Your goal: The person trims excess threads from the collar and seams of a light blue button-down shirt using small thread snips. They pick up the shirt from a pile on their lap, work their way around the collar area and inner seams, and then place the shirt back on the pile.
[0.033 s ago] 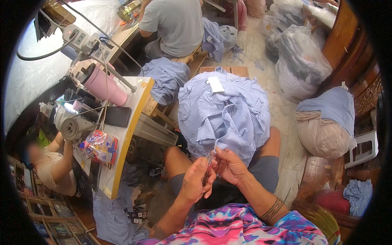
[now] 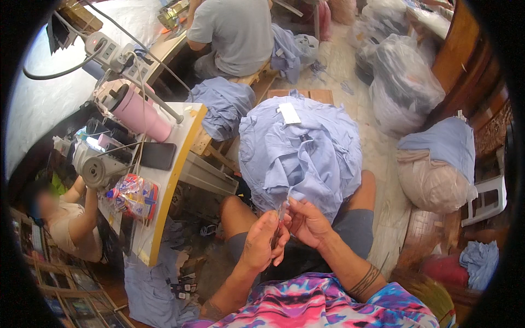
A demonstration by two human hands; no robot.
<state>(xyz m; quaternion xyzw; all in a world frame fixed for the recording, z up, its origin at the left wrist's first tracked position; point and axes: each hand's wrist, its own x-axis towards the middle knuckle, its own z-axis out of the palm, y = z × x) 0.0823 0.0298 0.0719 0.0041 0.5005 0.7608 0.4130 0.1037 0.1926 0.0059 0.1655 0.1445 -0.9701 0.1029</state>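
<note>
A light blue shirt [image 2: 322,164] lies bunched in a rounded heap before me, up to my knees. On top of it is a white tag [image 2: 289,113]. My right hand [image 2: 310,223] pinches the near edge of the cloth between thumb and fingers. Close beside it, my left hand [image 2: 263,239] is closed around a slim metal tool [image 2: 281,210]. Only its thin upper part shows, pointing up near the cloth edge; the fingers cover the rest, so I cannot tell its exact kind.
At left a white, yellow-edged table [image 2: 183,131] bears a pink tumbler [image 2: 143,116], phone [image 2: 156,156] and sewing machine [image 2: 95,167]. Two people sit nearby. Blue garments [image 2: 221,106] lie beyond the table. Stuffed plastic bags [image 2: 404,82], a cloth-topped bundle [image 2: 437,175] and white stool [image 2: 486,199] stand right.
</note>
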